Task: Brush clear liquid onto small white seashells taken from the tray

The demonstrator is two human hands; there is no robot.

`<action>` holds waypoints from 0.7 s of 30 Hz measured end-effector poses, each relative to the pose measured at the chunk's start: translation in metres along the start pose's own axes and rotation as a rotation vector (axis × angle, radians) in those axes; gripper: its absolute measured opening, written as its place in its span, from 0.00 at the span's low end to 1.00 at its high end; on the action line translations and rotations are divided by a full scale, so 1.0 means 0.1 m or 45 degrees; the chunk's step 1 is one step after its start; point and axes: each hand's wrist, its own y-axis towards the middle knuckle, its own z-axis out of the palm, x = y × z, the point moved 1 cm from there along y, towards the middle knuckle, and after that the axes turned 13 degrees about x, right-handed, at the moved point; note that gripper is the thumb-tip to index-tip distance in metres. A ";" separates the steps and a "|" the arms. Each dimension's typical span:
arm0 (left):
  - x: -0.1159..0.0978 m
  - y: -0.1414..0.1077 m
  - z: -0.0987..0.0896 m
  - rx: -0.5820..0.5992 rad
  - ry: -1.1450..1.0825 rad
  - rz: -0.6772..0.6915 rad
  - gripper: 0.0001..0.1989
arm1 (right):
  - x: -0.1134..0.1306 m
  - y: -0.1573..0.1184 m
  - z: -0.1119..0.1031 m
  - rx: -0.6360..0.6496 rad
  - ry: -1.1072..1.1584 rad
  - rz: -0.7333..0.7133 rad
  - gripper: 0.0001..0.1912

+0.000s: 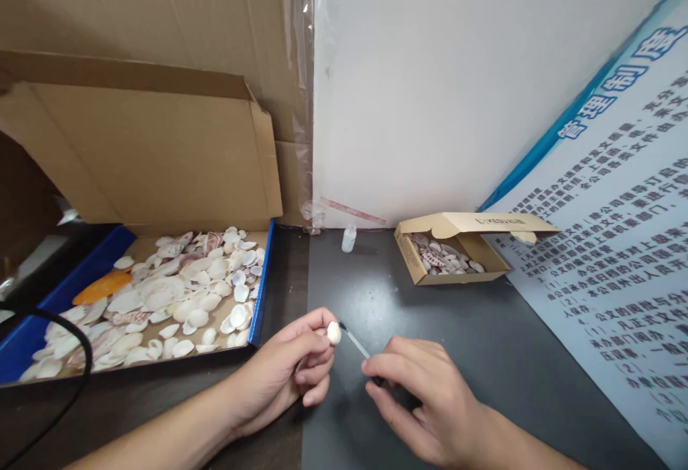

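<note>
Between the thumb and forefinger of my left hand [293,362] is a small white shell [334,332], its other fingers loosely curled. My right hand [424,391] pinches a thin brush [355,341] with a pale stem; part of its dark handle shows under the fingers. The dark brush tip meets the right side of the shell, or nearly so; touching or just apart I cannot tell. Beyond both hands, a small bottle [349,238] with whitish contents stands upright near the wall. What covers its mouth is too small to make out.
To the left lies a large open cardboard box [256,305] with blue sides, full of shells, one of them orange [102,288]. A smaller cardboard box [462,279] of shells sits at the back right. A black cable [86,355] loops at the left. Printed poster [602,241] on the right.
</note>
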 end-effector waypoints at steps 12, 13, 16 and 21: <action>0.03 0.01 -0.01 0.053 0.076 -0.013 0.09 | -0.03 -0.02 0.01 -0.001 -0.012 -0.055 0.11; 0.04 0.02 -0.01 0.067 0.102 -0.015 0.10 | -0.03 -0.02 0.01 0.005 -0.003 -0.039 0.11; 0.06 0.01 -0.02 0.096 0.174 -0.010 0.14 | -0.04 -0.03 0.00 -0.036 0.002 0.025 0.12; 0.07 0.01 -0.03 0.132 0.213 -0.001 0.14 | -0.01 -0.04 -0.03 -0.086 -0.031 -0.048 0.13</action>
